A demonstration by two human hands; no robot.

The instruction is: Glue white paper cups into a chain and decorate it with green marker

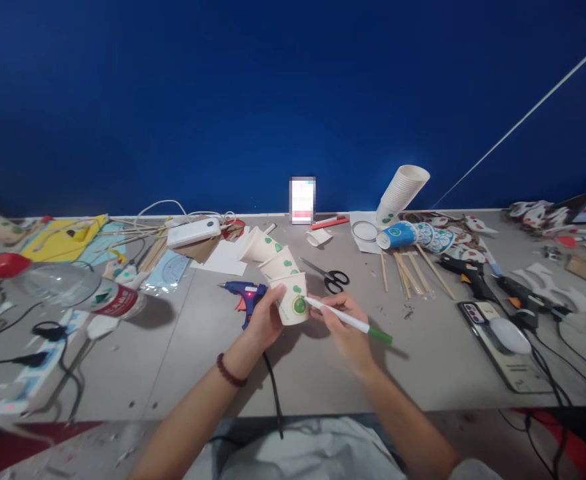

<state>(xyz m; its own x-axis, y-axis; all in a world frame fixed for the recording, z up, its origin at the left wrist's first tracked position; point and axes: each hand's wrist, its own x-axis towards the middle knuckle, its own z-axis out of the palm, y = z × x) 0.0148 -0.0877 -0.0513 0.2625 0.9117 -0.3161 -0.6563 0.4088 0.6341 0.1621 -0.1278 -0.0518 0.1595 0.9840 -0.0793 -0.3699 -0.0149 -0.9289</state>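
Note:
My left hand (263, 319) grips the nearest of a curved chain of white paper cups (289, 308), which bear green round marks. The chain bends away to the back left, several cups long. In my right hand (343, 328) is a green marker (357, 324) with a white barrel, its tip at the green circle on the nearest cup's side. Behind my left hand lies a blue glue gun (244, 293) with a small red light on. Black-handled scissors (331, 275) rest just beyond my right hand.
A tall stack of paper cups (403, 190) and a blue patterned cup chain (413, 235) stand at the back right. A water bottle (93, 290) and a power strip (47, 360) sit at left. Right are black glue guns (473, 279) and a phone (503, 353).

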